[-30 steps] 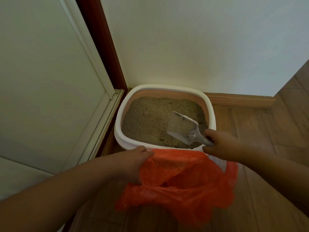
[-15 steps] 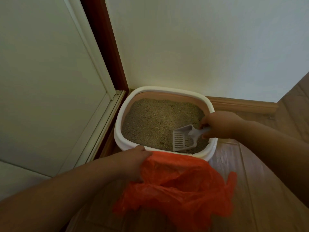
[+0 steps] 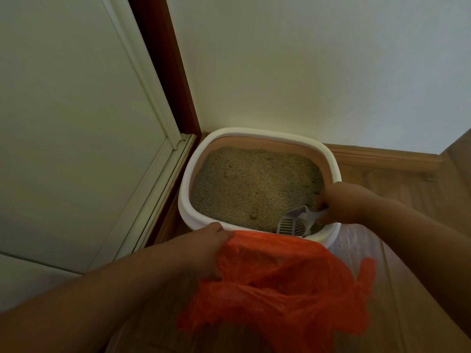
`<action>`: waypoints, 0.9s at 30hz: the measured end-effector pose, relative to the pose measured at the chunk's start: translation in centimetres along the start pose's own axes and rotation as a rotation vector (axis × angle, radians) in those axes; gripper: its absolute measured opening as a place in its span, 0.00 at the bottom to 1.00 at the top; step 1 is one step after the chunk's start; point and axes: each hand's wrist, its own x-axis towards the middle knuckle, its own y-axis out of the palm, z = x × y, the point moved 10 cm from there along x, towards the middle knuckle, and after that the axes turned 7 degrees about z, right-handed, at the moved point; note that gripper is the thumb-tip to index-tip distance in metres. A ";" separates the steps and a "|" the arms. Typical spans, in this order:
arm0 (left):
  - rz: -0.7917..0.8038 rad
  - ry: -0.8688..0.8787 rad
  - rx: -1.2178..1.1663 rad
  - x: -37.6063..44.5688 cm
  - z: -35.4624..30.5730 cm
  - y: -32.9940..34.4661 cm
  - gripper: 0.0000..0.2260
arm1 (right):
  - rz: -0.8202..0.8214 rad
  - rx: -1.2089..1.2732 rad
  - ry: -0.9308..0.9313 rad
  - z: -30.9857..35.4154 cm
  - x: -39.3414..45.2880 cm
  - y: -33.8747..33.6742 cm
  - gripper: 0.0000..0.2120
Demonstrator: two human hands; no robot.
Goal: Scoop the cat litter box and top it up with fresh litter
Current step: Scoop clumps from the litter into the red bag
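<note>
A white litter box (image 3: 257, 133) with a peach inner wall stands in the corner, filled with beige litter (image 3: 249, 184). My right hand (image 3: 341, 202) grips the handle of a white slotted scoop (image 3: 293, 225), whose blade dips into the litter at the box's near right corner. My left hand (image 3: 209, 248) holds the edge of an orange plastic bag (image 3: 285, 289) just in front of the box's near rim. A small dark clump (image 3: 253, 217) lies in the litter near the scoop.
A white door (image 3: 71, 123) with a dark red frame (image 3: 165, 64) stands close on the left. A white wall (image 3: 318, 67) and wooden skirting (image 3: 382, 159) run behind the box. Wooden floor (image 3: 407, 289) spreads to the right.
My right hand moved the scoop from above the bag into the box and down into the litter at the near right corner. My left hand kept its hold on the bag.
</note>
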 end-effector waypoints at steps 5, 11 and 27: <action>-0.015 0.006 0.008 0.2 0.2 0.1 0.43 | 0.024 0.057 -0.003 -1.1 0.1 0.6 0.16; -0.009 -0.007 -0.003 0.1 0.4 0.1 0.41 | -0.007 0.052 -0.014 -0.1 0.4 1.4 0.14; -0.021 -0.013 -0.009 -0.6 1.0 0.1 0.41 | -0.039 0.053 0.042 1.9 1.7 0.2 0.08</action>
